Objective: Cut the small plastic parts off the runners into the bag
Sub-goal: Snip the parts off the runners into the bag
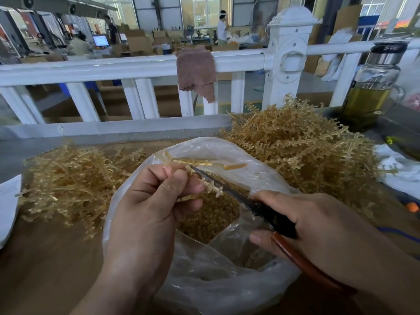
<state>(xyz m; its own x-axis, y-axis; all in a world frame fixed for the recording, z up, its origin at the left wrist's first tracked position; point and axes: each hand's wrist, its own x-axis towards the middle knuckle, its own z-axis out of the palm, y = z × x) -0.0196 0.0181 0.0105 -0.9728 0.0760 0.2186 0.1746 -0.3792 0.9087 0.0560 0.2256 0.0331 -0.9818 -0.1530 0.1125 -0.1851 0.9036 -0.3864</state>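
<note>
My left hand [156, 201] pinches an amber plastic runner [211, 188] with small parts along it, held over the open clear plastic bag [227, 280]. My right hand [318, 226] grips dark scissors [229, 189] with a red-brown handle; the blade lies along the runner's row of parts. Small amber cut parts [211, 217] fill the bottom of the bag. A second branch of the runner [204, 163] sticks out toward the right above the blade.
A tall heap of runners with parts [295, 142] lies at the back right, a flatter heap of stripped runners [75, 180] at the left. A white railing [136, 67] with a brown cloth [196, 71] stands behind. A glass bottle [372, 87] is at far right, white paper [8, 201] at far left.
</note>
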